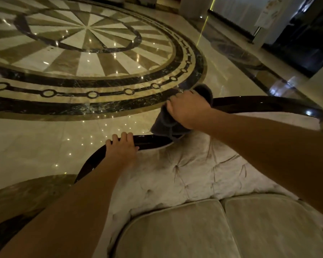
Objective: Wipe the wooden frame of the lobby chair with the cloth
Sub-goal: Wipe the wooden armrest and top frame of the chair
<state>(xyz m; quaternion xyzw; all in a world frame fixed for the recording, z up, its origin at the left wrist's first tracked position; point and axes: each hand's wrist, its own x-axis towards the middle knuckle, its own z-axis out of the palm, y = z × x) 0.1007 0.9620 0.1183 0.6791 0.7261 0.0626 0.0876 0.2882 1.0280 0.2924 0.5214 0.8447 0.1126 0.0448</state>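
The lobby chair has a dark glossy wooden frame (254,103) that curves along the top of its pale tufted backrest (190,170). My right hand (188,111) is closed on a grey cloth (164,123) and presses it against the frame at the top middle of the backrest. Part of the cloth sticks out above my knuckles and part hangs below them. My left hand (122,148) rests on the frame further left, fingers curled over its top edge. The frame under the cloth is hidden.
Two beige seat cushions (194,231) lie below my arms. Beyond the backrest spreads a polished marble floor (86,53) with a round sunburst inlay and light reflections. A white pillar (192,6) and dark doorway (306,40) stand at the far right.
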